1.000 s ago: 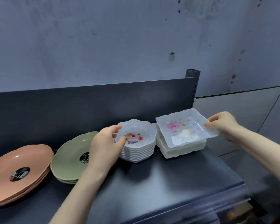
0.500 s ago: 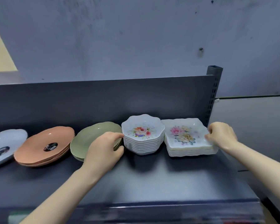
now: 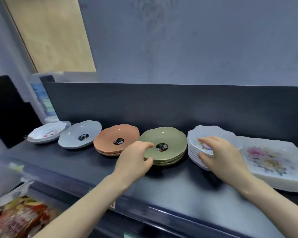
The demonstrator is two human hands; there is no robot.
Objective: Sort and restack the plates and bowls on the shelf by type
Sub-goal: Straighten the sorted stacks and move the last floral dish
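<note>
On the dark shelf (image 3: 179, 186) stand, left to right, a white floral dish (image 3: 46, 133), a grey-blue plate (image 3: 76, 134), a stack of orange plates (image 3: 113, 134), a stack of green plates (image 3: 170, 140), a stack of white floral bowls (image 3: 213, 133) and a stack of square floral plates (image 3: 268, 160). My left hand (image 3: 136, 158) grips the near-left rim of the green stack, index finger above and thumb at the edge. My right hand (image 3: 220, 155) holds the floral bowl stack, fingers over the top bowl and thumb against its front side.
The shelf's dark back panel (image 3: 162, 103) rises right behind the crockery. Coloured snack packets (image 3: 19, 219) lie on a lower level at the bottom left. A bare strip of shelf runs in front of the stacks.
The view has swung left, showing more plates. My right hand left the square plates and moved onto the bowl stack. My left hand moved from the bowls to the green plates.
</note>
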